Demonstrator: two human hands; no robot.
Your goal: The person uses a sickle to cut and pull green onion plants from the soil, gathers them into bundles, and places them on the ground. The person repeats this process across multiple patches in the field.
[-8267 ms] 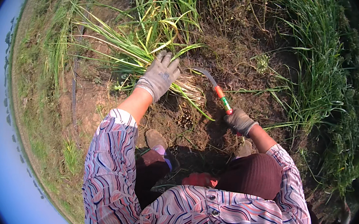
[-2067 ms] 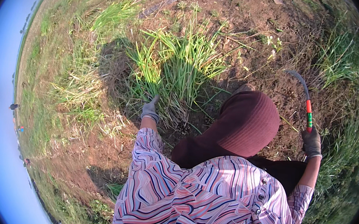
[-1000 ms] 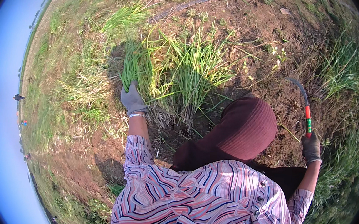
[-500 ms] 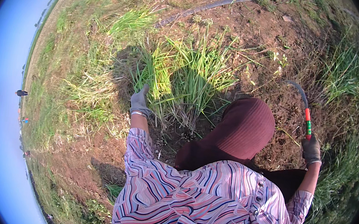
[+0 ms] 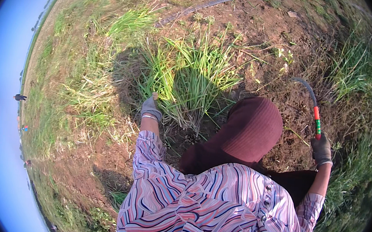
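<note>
My left hand, in a grey glove, is at the left side of the base of a tall green grass clump. Its thumb points up against the blades and the fingers look curled round some stems, partly hidden. On the right, my gloved right hand is closed round the handle of a sickle. The handle has red and green bands. The sickle's curved grey blade points up and to the left, above bare soil and apart from the clump.
My knee in maroon ribbed cloth rises between my hands. A dark hose runs along the far ground. Cut dry grass lies to the left, and more tall grass grows at right. A distant person stands at far left.
My left hand has moved slightly right, in against the grass stems, and its spread fingers have drawn in. The right hand keeps the sickle in nearly the same place.
</note>
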